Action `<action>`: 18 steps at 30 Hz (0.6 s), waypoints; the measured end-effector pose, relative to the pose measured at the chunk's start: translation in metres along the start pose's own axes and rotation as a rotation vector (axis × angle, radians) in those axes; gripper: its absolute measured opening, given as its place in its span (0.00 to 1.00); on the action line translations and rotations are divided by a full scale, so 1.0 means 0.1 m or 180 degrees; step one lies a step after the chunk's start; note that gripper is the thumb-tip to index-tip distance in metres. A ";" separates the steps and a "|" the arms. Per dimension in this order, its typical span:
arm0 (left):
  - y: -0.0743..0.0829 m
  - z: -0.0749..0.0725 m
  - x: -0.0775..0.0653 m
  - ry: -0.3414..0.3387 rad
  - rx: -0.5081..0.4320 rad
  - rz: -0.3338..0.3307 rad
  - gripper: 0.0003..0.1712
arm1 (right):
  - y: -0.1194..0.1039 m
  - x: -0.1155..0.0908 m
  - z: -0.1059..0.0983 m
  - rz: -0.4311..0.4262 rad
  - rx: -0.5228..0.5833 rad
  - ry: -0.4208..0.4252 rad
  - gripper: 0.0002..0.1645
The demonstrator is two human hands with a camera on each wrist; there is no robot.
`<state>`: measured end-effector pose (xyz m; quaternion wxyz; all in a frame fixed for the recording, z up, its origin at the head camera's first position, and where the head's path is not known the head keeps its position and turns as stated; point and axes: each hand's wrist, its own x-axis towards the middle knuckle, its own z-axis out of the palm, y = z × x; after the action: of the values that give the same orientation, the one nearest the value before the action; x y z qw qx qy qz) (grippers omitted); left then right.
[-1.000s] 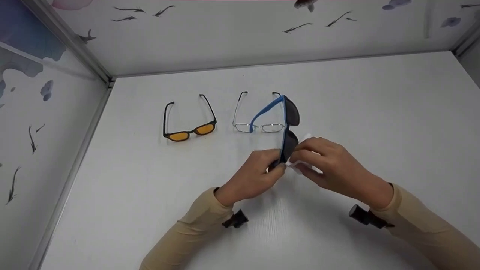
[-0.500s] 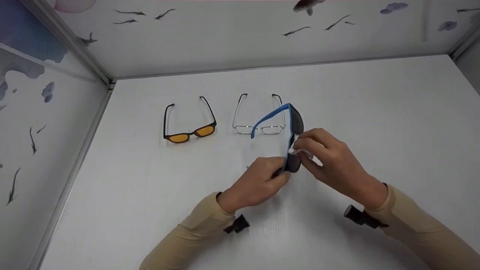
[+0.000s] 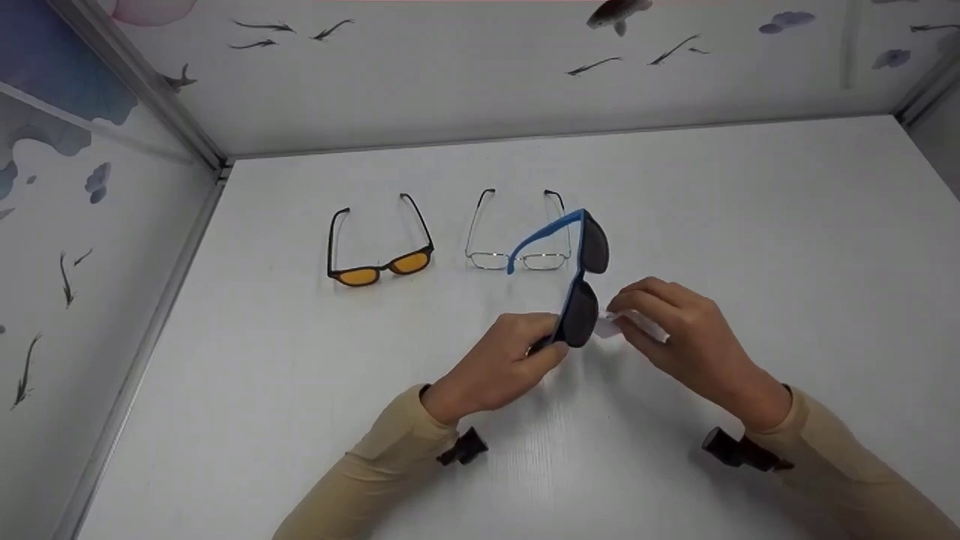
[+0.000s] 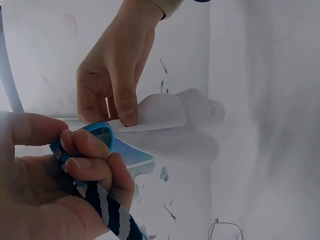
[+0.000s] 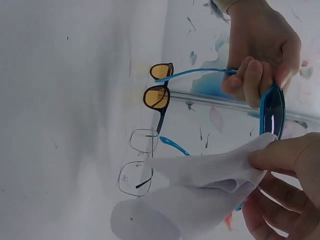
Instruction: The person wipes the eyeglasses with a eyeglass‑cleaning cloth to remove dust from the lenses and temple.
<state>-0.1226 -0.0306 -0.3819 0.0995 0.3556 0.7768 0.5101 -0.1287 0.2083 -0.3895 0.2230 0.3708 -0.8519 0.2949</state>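
Observation:
In the head view my left hand (image 3: 502,367) grips the blue sunglasses (image 3: 580,313) by the near end, close to the hinge. Their dark lenses face right, and one blue temple reaches out over the wire-framed glasses (image 3: 544,261). Striped temple marking on the sunglasses (image 4: 102,200) shows under my curled left fingers in the left wrist view. My right hand (image 3: 690,337) pinches a thin white cloth (image 5: 200,175) between thumb and fingers, just right of the near lens. The cloth hangs in loose folds; whether it touches the lens I cannot tell.
Black-framed glasses with orange lenses (image 3: 358,276) lie unfolded on the white table (image 3: 262,375), left of the wire-framed pair. Printed white panels (image 3: 450,82) stand along the table's back and left edges.
The cloth went from the near lens up to the bridge, then my right hand drew it back right and down. The sunglasses turned slightly, so more of the near lens shows.

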 end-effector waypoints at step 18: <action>-0.01 0.07 -0.02 -0.0620 0.0808 0.0274 0.15 | 0.25 0.37 -0.16 0.0737 0.0271 0.0388 0.11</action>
<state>-0.1177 -0.0275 -0.3861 0.1067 0.4460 0.8058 0.3747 -0.1681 0.2141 -0.3640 0.2229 0.2606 -0.8606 0.3765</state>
